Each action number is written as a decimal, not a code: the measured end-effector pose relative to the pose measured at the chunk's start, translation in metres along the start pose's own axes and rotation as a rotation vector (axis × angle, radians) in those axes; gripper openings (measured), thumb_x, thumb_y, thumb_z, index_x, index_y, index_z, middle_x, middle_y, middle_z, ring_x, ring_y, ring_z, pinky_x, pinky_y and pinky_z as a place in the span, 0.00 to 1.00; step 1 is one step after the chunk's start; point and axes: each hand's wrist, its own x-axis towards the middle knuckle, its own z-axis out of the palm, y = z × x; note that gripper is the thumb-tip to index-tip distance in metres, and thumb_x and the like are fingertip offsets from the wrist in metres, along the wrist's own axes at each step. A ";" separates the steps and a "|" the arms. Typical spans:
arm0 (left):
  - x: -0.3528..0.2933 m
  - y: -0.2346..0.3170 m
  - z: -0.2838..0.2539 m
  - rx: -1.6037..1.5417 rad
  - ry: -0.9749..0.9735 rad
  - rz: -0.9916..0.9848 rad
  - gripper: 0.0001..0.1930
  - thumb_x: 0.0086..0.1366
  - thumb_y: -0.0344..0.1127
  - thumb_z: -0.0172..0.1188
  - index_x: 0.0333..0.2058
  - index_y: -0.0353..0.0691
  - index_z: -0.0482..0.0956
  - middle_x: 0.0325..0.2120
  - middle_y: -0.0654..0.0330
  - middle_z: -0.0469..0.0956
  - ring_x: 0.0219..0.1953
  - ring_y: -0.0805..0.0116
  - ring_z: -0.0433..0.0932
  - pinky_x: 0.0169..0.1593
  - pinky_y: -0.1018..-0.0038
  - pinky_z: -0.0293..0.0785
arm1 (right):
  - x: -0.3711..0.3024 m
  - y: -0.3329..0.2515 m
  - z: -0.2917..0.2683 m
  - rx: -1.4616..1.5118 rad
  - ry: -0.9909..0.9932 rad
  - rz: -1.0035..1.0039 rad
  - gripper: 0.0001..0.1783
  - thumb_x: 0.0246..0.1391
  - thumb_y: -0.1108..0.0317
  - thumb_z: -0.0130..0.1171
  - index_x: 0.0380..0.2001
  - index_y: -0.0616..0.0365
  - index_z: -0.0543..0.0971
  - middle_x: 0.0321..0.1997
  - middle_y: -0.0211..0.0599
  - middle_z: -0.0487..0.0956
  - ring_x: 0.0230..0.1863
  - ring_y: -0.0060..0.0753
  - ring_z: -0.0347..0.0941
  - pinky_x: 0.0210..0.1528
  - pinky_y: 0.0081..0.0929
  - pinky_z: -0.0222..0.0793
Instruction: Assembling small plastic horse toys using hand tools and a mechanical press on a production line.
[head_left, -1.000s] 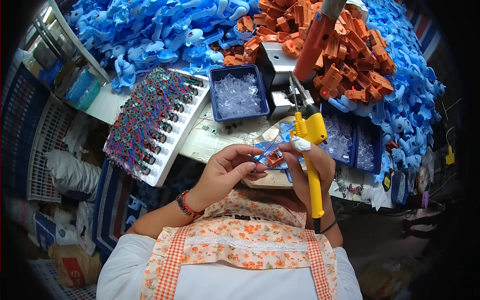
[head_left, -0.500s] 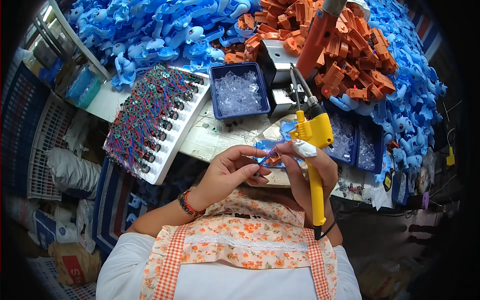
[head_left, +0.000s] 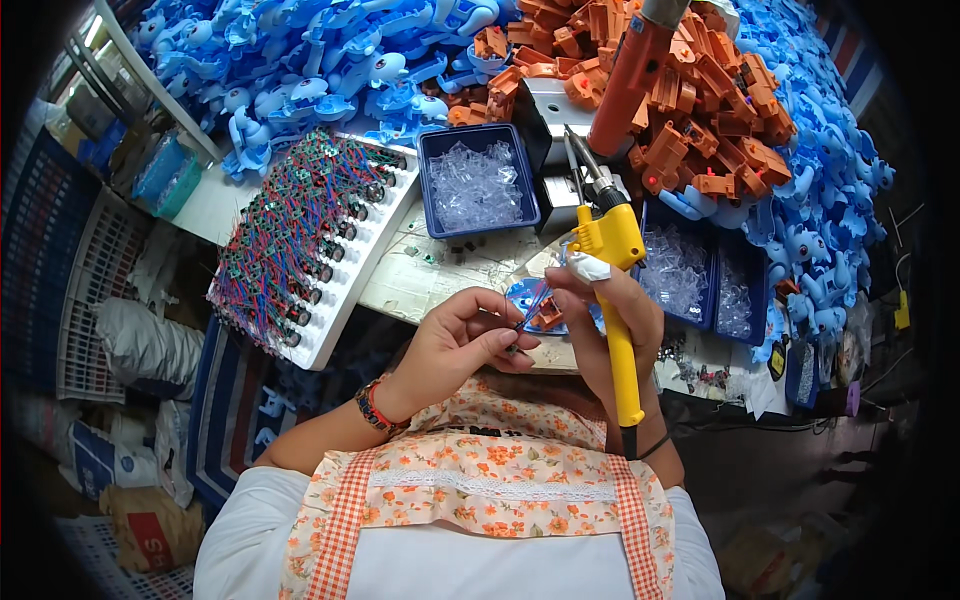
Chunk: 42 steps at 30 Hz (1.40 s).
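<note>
Looks partway through a single wired piece, judging by the loose strands: pinching thin blue and reddish wires [head_left: 533, 308] between thumb and fingers of the left hand [head_left: 470, 333] at the centre of the frame, just beside a small orange part [head_left: 548, 318]. Holding a yellow soldering tool [head_left: 618, 350] in the curled right hand [head_left: 645, 320], right of centre, tip pointing up and well apart from the wires (hard to tell about any strand between thumb and forefinger). No sure sign of any wire end made fast. Remaining unhandled, left of centre: a white tray [head_left: 385, 240] crowded with wired boards [head_left: 300, 220]. Counting: two hands, one soldering tool, one orange part near the fingers, one white tray, three dark blue bins [head_left: 485, 231] of clear plastic pieces [head_left: 475, 185], one at upper centre and two right of centre. Too many to count: wired boards, orange housings [head_left: 700, 130] heaped right of upper centre, and blue toy shells [head_left: 330, 70] piled across upper left and upper right
</note>
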 end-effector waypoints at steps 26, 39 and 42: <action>-0.006 0.048 -0.010 0.991 0.094 0.566 0.08 0.46 0.26 0.73 0.26 0.40 0.83 0.34 0.61 0.73 0.37 0.71 0.73 0.39 0.78 0.69 | -0.010 0.018 0.004 0.180 -0.010 0.110 0.20 0.53 0.86 0.58 0.49 0.60 0.73 0.41 0.42 0.82 0.44 0.32 0.81 0.45 0.25 0.77; 0.010 0.062 -0.041 0.251 0.036 0.421 0.05 0.58 0.22 0.60 0.32 0.38 0.74 0.24 0.62 0.78 0.37 0.67 0.82 0.50 0.68 0.74 | -0.028 0.021 -0.033 0.240 0.204 0.206 0.30 0.59 0.49 0.58 0.54 0.63 0.71 0.43 0.44 0.76 0.36 0.30 0.75 0.33 0.23 0.73; 0.017 0.056 -0.051 0.645 0.076 0.288 0.04 0.56 0.24 0.63 0.29 0.35 0.77 0.24 0.64 0.77 0.29 0.76 0.78 0.36 0.80 0.74 | -0.049 0.011 -0.048 0.161 0.406 0.393 0.46 0.55 0.40 0.58 0.63 0.65 0.58 0.49 0.48 0.75 0.36 0.32 0.76 0.31 0.23 0.74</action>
